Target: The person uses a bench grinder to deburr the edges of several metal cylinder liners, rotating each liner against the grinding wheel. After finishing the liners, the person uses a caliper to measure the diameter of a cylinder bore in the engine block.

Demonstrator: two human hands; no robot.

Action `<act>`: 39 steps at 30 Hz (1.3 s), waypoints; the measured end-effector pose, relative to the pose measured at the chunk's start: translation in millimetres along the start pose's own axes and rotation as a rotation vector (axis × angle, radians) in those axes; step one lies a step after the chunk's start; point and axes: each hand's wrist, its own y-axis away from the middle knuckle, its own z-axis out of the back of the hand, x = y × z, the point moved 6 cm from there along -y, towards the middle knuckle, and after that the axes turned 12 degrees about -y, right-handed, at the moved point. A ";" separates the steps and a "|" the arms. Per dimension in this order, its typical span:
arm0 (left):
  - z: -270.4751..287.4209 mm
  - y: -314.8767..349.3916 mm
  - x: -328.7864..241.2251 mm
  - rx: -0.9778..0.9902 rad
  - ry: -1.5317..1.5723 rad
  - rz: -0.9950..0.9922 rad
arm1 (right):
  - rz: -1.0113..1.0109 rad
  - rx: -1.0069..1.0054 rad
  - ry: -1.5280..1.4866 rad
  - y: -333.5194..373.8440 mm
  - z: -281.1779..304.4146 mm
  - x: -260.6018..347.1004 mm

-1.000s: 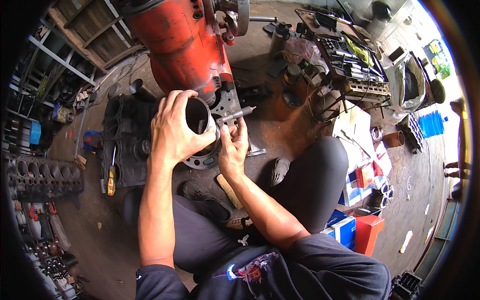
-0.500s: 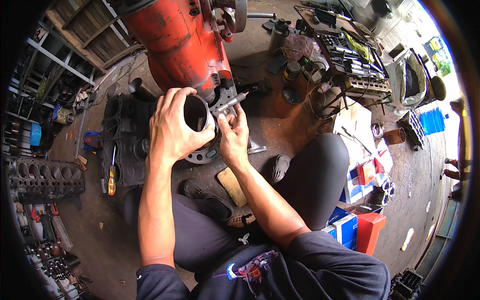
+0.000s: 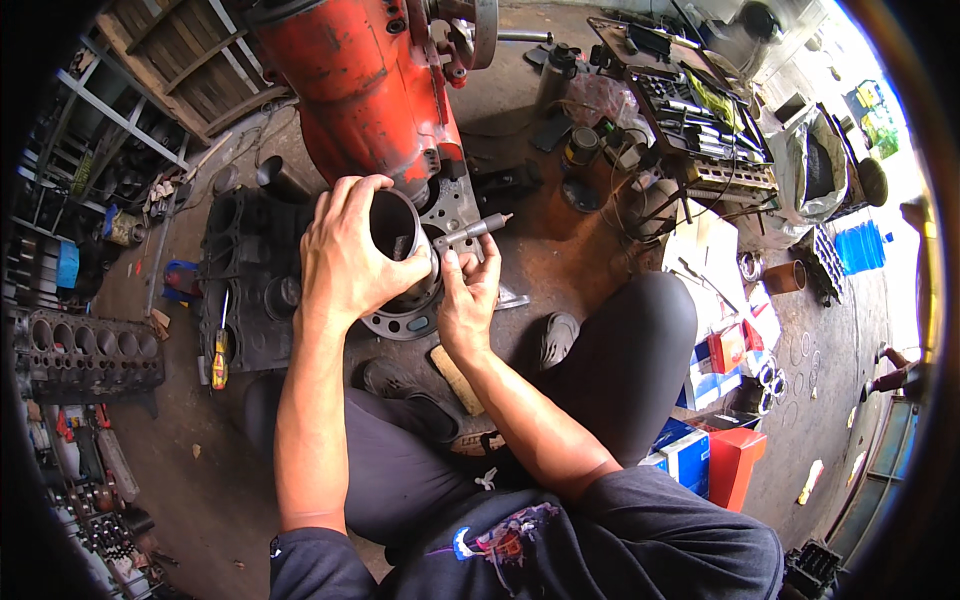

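My left hand [image 3: 350, 255] grips a dark metal cylinder sleeve [image 3: 397, 225], its open mouth facing me. My right hand [image 3: 468, 300] holds a slim metal tool [image 3: 472, 231] whose tip points up and right, its near end resting at the sleeve's rim. Both hands are over a round grey flange plate [image 3: 415, 315] on the floor, just below a large red engine block [image 3: 365, 85]. My legs in dark trousers are folded beneath.
A black engine block [image 3: 245, 280] with a yellow-handled screwdriver [image 3: 219, 355] lies left. A grey cylinder block [image 3: 85, 350] sits far left. A tool tray [image 3: 690, 110], cans, boxes in red [image 3: 735, 465] and blue, and piston rings crowd the right.
Both hands and the sleeve have stayed nearly in place. The metal tool has tilted a little in my right hand against the sleeve's rim.
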 end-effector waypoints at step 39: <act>-1.1 0.5 0.3 0.029 -0.006 -0.029 | -0.080 0.046 0.196 -24.0 -18.2 15.3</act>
